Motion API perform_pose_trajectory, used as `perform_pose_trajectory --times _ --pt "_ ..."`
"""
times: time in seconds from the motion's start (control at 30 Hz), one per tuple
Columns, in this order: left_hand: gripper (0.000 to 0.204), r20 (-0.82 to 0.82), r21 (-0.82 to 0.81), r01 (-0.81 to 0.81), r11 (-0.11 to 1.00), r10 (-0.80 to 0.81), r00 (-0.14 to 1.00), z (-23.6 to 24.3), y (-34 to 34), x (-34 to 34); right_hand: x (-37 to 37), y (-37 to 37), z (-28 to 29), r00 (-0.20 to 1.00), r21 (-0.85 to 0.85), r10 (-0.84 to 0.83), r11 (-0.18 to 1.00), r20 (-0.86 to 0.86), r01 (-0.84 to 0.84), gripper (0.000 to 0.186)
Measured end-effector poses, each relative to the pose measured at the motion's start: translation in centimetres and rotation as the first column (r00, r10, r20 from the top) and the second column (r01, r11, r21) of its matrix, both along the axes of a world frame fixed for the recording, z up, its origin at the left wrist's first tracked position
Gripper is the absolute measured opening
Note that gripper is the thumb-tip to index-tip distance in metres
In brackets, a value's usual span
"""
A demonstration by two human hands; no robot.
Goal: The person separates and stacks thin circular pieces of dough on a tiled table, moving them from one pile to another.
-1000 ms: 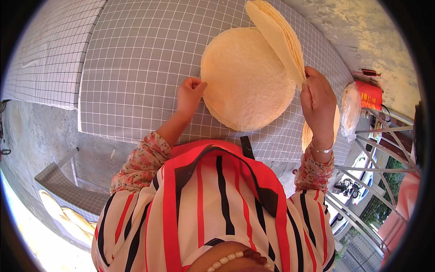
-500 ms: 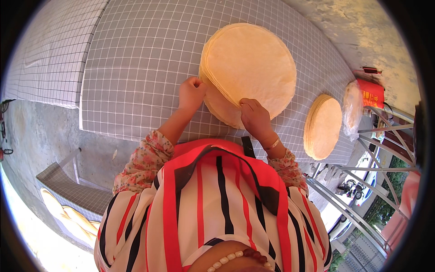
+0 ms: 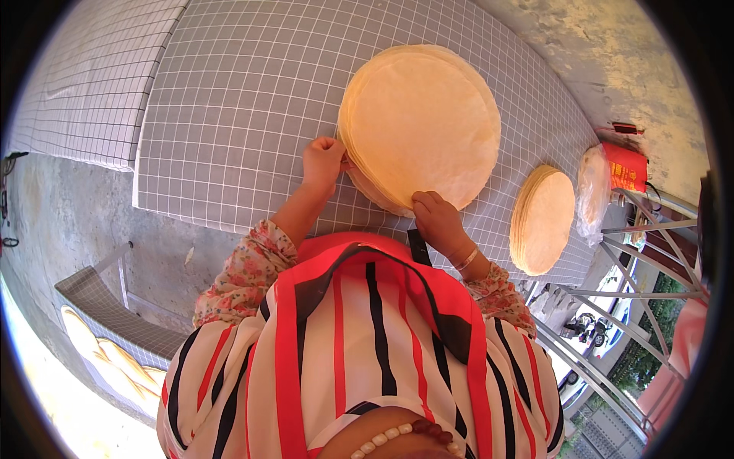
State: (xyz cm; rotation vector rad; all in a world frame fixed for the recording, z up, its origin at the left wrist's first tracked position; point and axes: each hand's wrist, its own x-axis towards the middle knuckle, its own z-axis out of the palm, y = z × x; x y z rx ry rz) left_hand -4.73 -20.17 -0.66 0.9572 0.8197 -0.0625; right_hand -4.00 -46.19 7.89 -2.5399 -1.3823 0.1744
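A big stack of thin, round, pale-yellow sheets that look like flatbreads (image 3: 420, 115) lies on the cloth-covered table in front of me. At its left edge, my left hand (image 3: 324, 162) is closed, with fingertips pinched against the rim of the sheets. My right hand (image 3: 441, 222) is closed at the near edge, thumb and fingers gripping the upper sheets. Along the near-left side the upper layers sit slightly off the ones beneath, so several edges show. How many sheets each hand grips is hidden.
A smaller stack of the same round sheets (image 3: 543, 218) stands to the right. Beyond it are a clear plastic bag (image 3: 592, 191) and a red package (image 3: 627, 167). Grey checked cloth (image 3: 229, 115) covers the table; metal frame bars (image 3: 650, 228) rise at the right.
The upper sheets have come toward me and to the left, covering more of the lower ones. My right hand has moved nearer to me with their edge; the left stays by the rim.
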Motion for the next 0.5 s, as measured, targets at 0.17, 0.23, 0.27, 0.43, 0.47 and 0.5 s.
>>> perform_pose_trajectory --times 0.17,0.23,0.27,0.43,0.47,0.5 --pt "0.011 0.004 -0.022 -0.020 1.000 0.020 1.000 -1.2 0.0 -0.4 0.1 -0.5 -0.9 0.998 -0.067 0.047 0.997 -0.030 -0.049 0.012" --pt "0.010 0.020 -0.029 -0.008 1.000 0.009 1.000 -1.5 -0.1 -0.5 -0.5 -0.4 -2.5 0.999 -0.090 0.037 0.995 -0.034 -0.040 0.012" --pt "0.009 0.030 -0.025 0.005 1.000 -0.004 1.000 -1.6 -0.2 -0.4 -0.9 -0.5 -3.4 1.000 -0.093 0.017 0.995 -0.026 -0.019 0.012" --pt "0.014 0.061 -0.118 -0.008 0.993 0.015 0.998 0.2 0.1 -0.8 -1.8 0.5 -4.2 0.993 -0.102 -0.096 0.991 -0.070 0.088 0.015" --pt "0.015 0.051 -0.099 0.029 0.995 -0.024 0.998 0.7 0.1 -0.8 -1.9 0.5 -4.0 0.985 -0.121 -0.130 0.986 -0.115 0.116 0.018" --pt "0.016 0.041 -0.076 0.061 0.995 -0.058 0.997 1.0 0.2 -1.0 -1.8 0.9 -3.5 0.974 -0.136 -0.159 0.981 -0.160 0.138 0.022"
